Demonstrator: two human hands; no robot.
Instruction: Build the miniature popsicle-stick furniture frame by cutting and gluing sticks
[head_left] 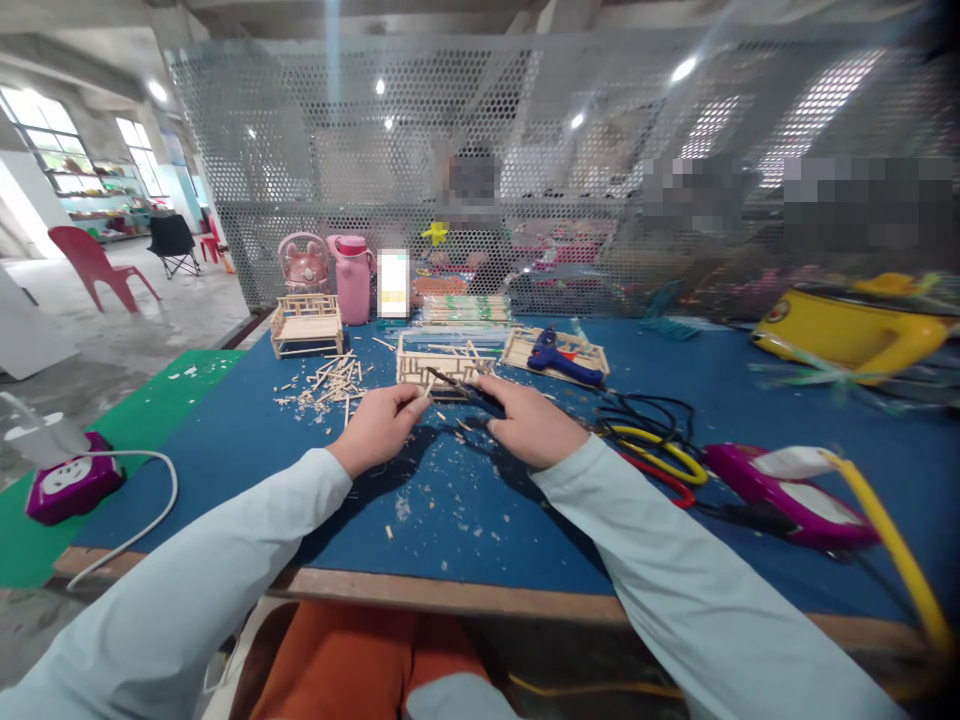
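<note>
My left hand (381,425) pinches a short, thin wooden stick (429,386) between thumb and fingers. My right hand (531,418) is closed around the dark handles of a pair of pliers or cutters (459,387), whose jaws reach left to the stick. Just behind both hands stands a small wooden frame (420,362) with a lattice side, partly covered by the tool. To the left lies a heap of cut stick pieces (337,382). A blue glue gun (559,360) rests on another wooden frame (517,350) at the right.
At the back left are a miniature wooden bench (306,328), a pink bottle (352,282) and a lit phone (394,284). Cables (660,450) and a purple power strip (795,495) lie right, below a yellow pot (847,325). A perforated metal screen (360,150) closes off the back.
</note>
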